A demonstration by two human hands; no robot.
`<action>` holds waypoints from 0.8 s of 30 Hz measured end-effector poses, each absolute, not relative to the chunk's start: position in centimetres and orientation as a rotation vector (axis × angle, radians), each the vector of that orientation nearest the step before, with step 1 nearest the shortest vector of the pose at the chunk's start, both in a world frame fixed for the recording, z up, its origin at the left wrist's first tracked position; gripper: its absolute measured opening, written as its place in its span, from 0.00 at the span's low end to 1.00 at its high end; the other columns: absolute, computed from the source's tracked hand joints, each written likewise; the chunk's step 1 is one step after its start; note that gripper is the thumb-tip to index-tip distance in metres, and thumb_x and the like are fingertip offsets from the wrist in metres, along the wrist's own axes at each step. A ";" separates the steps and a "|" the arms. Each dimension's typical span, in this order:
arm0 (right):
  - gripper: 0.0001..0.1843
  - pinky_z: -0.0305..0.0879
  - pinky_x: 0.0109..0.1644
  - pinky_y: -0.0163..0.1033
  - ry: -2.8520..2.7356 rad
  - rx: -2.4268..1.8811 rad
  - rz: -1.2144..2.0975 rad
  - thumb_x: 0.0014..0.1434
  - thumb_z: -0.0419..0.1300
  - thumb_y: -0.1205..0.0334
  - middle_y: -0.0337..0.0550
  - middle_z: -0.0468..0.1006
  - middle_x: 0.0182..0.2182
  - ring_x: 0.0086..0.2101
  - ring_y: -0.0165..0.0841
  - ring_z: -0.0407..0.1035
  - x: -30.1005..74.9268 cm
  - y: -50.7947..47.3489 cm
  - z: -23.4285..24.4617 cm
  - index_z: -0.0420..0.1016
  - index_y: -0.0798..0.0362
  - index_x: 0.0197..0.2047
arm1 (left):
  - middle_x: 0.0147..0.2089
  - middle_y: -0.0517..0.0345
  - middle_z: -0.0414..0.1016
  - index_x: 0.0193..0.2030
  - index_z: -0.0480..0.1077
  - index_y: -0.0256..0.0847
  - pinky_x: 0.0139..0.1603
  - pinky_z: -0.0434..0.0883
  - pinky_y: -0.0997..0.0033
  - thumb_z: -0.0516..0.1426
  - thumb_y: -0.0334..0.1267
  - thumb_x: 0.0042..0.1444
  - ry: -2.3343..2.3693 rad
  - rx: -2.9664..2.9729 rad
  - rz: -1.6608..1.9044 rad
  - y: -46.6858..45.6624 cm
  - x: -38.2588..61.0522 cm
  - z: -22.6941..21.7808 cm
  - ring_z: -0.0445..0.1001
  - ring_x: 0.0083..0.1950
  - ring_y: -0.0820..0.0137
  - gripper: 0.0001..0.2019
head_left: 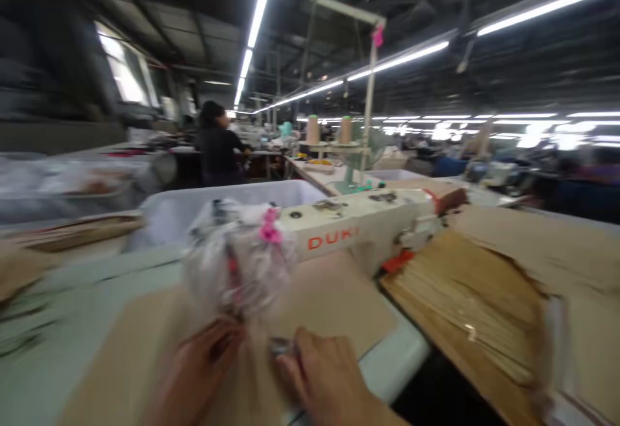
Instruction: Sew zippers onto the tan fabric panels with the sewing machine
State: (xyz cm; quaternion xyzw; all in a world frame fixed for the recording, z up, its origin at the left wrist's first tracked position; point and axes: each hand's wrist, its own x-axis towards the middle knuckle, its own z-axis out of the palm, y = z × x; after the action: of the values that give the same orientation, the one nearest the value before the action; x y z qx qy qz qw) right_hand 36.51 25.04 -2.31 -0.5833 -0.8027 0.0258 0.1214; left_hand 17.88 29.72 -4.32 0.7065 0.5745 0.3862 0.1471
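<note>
In the head view, a beige cloth panel (140, 342) lies across the pale bed of a sewing machine (353, 226) lettered DUKI. My left hand (208, 365) rests on this cloth just below the needle end, fingers curled and pinched together; what they hold, if anything, is hidden by blur. Close on its right, my right hand (327, 371) is closed around small metal snips (281, 347), whose shape is smeared by motion. A clear plastic bag (208, 264) with a pink clip (270, 226) wraps the machine's head above both hands.
Stacked brown cut pieces (475, 290) lie on the right, with more beige cloth behind. A white bin (169, 213) stands beyond the machine. Thread cones (312, 129) sit on a stand. A person in dark clothes (217, 145) works farther back.
</note>
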 end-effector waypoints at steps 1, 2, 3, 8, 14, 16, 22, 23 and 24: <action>0.10 0.70 0.36 0.45 -2.387 -1.655 0.101 0.67 0.55 0.56 0.44 0.82 0.35 0.35 0.46 0.79 36.0 25.4 -2.1 0.74 0.51 0.43 | 0.37 0.60 0.79 0.37 0.78 0.44 0.41 0.73 0.69 0.56 0.47 0.62 1.701 2.031 1.037 28.8 15.9 -4.4 0.77 0.37 0.68 0.12; 0.10 0.69 0.35 0.44 -2.416 -1.623 0.110 0.68 0.54 0.58 0.44 0.82 0.34 0.34 0.46 0.79 35.6 26.0 -1.8 0.73 0.52 0.43 | 0.36 0.61 0.79 0.36 0.78 0.46 0.39 0.72 0.72 0.55 0.46 0.61 1.727 2.029 0.971 28.2 14.6 -4.3 0.76 0.35 0.69 0.12; 0.10 0.68 0.33 0.43 -2.443 -1.595 0.107 0.69 0.53 0.58 0.44 0.82 0.34 0.34 0.45 0.79 35.2 26.4 -1.7 0.73 0.52 0.43 | 0.35 0.61 0.78 0.36 0.78 0.47 0.38 0.70 0.73 0.54 0.45 0.62 1.742 2.024 0.921 27.9 13.9 -4.3 0.76 0.35 0.69 0.12; 0.09 0.65 0.31 0.40 -2.450 -1.563 -0.031 0.69 0.55 0.58 0.44 0.82 0.32 0.32 0.44 0.79 33.8 26.8 -1.6 0.72 0.53 0.44 | 0.35 0.62 0.77 0.36 0.77 0.47 0.35 0.66 0.73 0.52 0.45 0.64 1.748 2.007 0.865 27.9 14.7 -3.5 0.74 0.33 0.70 0.13; 0.09 0.63 0.31 0.40 -2.451 -1.600 0.008 0.69 0.54 0.58 0.45 0.82 0.33 0.33 0.44 0.79 33.0 27.1 -0.6 0.72 0.53 0.43 | 0.35 0.60 0.76 0.39 0.76 0.46 0.34 0.65 0.73 0.49 0.46 0.64 1.760 2.003 0.799 27.6 15.0 -2.7 0.72 0.31 0.70 0.15; 0.09 0.62 0.30 0.40 -2.479 -1.597 0.034 0.70 0.54 0.59 0.45 0.82 0.33 0.32 0.43 0.79 32.9 27.4 -0.1 0.72 0.53 0.44 | 0.35 0.59 0.76 0.39 0.76 0.47 0.34 0.65 0.72 0.49 0.46 0.64 1.767 1.995 0.790 27.6 15.0 -2.6 0.73 0.32 0.69 0.15; 0.09 0.58 0.28 0.39 -2.518 -1.552 -0.009 0.70 0.53 0.60 0.42 0.82 0.31 0.31 0.43 0.79 34.1 27.8 -0.6 0.73 0.52 0.40 | 0.35 0.60 0.77 0.37 0.76 0.47 0.35 0.66 0.72 0.50 0.47 0.63 1.757 1.979 0.817 27.8 14.8 -2.8 0.73 0.32 0.68 0.15; 0.10 0.57 0.28 0.39 -2.495 -1.553 -0.023 0.70 0.52 0.60 0.42 0.82 0.30 0.30 0.43 0.79 34.9 27.5 -0.7 0.72 0.51 0.39 | 0.35 0.60 0.78 0.37 0.77 0.46 0.35 0.67 0.72 0.50 0.48 0.62 1.775 1.950 0.835 27.9 14.7 -2.8 0.74 0.32 0.68 0.15; 0.11 0.57 0.27 0.39 -2.466 -1.551 -0.032 0.70 0.52 0.58 0.41 0.82 0.28 0.28 0.42 0.78 35.9 27.2 -0.6 0.72 0.50 0.37 | 0.36 0.59 0.79 0.37 0.77 0.46 0.36 0.68 0.71 0.51 0.48 0.61 1.804 1.910 0.853 28.0 14.5 -2.8 0.75 0.33 0.68 0.15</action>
State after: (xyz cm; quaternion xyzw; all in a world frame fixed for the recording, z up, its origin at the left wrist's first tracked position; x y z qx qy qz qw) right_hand 35.91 27.20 -0.57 -0.5289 -0.8409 -0.0110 0.1139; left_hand 14.53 28.03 -2.77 0.6792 0.6413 0.3032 0.1885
